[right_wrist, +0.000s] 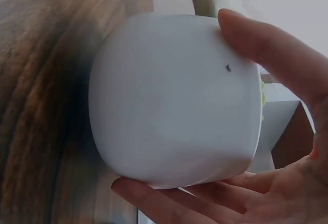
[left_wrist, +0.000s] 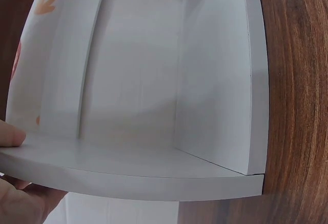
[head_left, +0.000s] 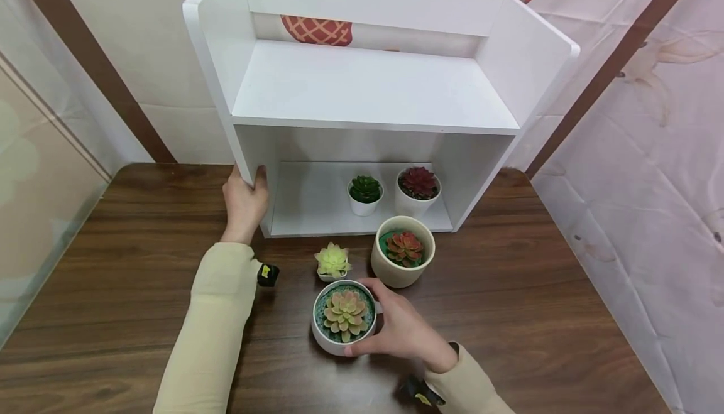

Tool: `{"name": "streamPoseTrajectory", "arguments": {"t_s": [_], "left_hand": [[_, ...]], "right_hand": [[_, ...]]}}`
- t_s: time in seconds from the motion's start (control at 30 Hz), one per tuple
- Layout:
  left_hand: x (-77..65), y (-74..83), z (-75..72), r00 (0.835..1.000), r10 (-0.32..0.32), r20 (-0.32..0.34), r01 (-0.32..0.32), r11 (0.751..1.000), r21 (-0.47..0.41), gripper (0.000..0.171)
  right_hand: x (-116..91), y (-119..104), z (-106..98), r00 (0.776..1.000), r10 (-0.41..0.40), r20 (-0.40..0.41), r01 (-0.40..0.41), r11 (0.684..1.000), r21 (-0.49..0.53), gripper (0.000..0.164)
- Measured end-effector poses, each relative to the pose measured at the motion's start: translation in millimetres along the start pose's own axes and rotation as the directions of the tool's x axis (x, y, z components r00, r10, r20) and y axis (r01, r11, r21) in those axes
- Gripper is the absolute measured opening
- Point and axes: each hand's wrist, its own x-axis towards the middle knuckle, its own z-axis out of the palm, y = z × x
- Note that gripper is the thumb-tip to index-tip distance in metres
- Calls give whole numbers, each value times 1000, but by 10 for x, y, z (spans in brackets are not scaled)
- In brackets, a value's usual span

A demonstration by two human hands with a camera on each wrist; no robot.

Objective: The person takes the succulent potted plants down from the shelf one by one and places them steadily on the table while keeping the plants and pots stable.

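Head view has the left hand [head_left: 244,205] gripping the side panel [head_left: 225,43] of a smooth white shelf [head_left: 373,87], seemingly to steady it, while the right hand [head_left: 404,327] curls round a glossy, rounded white pot [head_left: 330,344] holding a fleshy rosette succulent [head_left: 345,313], just in front of the little yellow-green plant [head_left: 332,259]. Whether that pot's base touches the wood-grained table [head_left: 537,313], I honestly can't tell.

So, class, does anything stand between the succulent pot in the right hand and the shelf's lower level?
Yes: the small yellow-green succulent stands directly between the held pot and the shelf; the beige pot stands to that succulent's right.
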Motion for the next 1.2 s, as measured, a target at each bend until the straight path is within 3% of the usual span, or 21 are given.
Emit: {"name": "streamPoseTrajectory", "arguments": {"t_s": [1.2], "left_hand": [[-5, 5, -12, 1000, 17, 7, -17, 1000, -15, 38]], "right_hand": [[227, 98, 149, 999, 23, -43, -20, 998, 66, 92]]}}
